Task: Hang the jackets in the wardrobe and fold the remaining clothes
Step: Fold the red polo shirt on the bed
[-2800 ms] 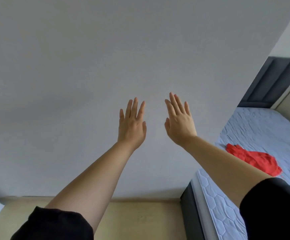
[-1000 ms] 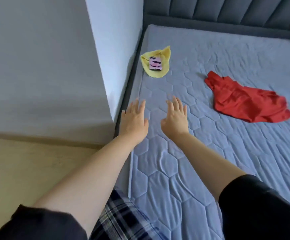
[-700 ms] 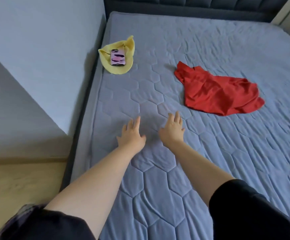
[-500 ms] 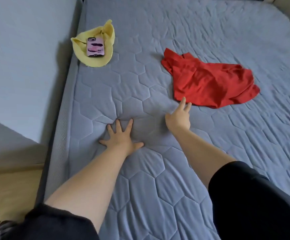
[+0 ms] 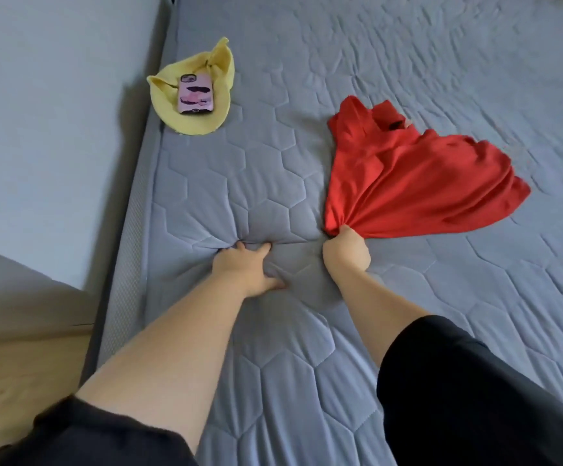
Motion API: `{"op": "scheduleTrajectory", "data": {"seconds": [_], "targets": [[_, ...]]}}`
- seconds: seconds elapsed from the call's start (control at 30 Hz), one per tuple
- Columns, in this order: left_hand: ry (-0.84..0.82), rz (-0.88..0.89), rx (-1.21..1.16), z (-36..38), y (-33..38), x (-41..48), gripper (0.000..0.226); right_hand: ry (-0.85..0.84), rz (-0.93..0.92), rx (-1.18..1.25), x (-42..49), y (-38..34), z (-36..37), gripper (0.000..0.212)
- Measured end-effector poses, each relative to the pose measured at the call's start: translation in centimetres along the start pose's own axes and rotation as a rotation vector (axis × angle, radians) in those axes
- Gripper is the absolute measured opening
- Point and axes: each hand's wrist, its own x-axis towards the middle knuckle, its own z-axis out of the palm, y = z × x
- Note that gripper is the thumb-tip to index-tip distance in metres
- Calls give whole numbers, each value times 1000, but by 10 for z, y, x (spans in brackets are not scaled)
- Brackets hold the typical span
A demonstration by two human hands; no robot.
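My right hand (image 5: pixel 346 252) grips the red garment (image 5: pixel 411 183) by its bunched near edge, so I should draw it nearer slowly while my open left hand (image 5: pixel 244 269) braces on the mattress (image 5: pixel 307 364).

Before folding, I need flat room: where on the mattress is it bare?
Bare: the mattress beyond the red garment, and nearside right of the right hand. Crowded: the wall edge, with yellow cloth and phone.

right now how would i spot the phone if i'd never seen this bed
Look to the mattress edge nearest the wall. A yellow cloth lies there, and the phone sits on it. It is the one hard, pink-cased thing; the red garment is soft.
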Motion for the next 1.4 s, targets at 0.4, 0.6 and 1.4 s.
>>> {"op": "scheduleTrajectory", "data": {"seconds": [0.4,0.6,1.4], "targets": [[49,83,-750,50,-59,-101,57,-194,-428,-515,-135,14,5,26],[131,31,-969,93,-82,-157,46,-349,-483,-507,-200,-1,12,32],[-41,-166,-1360,63,-123,-213,37,-404,-499,-225,-248,-30,30,9]]}}
